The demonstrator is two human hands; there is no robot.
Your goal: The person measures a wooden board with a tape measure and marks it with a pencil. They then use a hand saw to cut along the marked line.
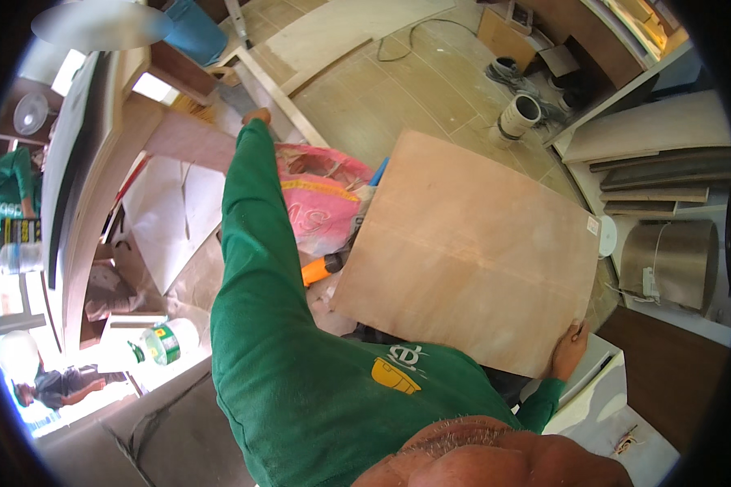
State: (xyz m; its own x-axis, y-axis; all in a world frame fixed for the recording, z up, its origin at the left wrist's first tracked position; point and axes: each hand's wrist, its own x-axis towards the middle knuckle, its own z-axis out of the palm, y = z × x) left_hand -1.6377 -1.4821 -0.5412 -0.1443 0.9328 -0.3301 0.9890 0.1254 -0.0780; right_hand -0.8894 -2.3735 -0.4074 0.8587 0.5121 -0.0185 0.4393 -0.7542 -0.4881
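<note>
Large square plywood sheet (pixel 471 252) in front of person's torso, spanning centre and right of view. Right hand (pixel 571 349) at sheet's lower right corner, grip clamped on edge. Left hand (pixel 257 117) stretched far forward, near pale wooden frame (pixel 281 99); cannot tell whether grip is apart or together. Left of sheet: pink sack (pixel 321 213), orange-and-black tool (pixel 322 269). Beyond sheet: pale cylinder (pixel 518 118) on tiled floor (pixel 418 93). Far right: stacked boards (pixel 658 174).

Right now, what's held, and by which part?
The right hand holds the wooden panel by its lower right edge; whether the left hand holds anything cannot be told.
</note>
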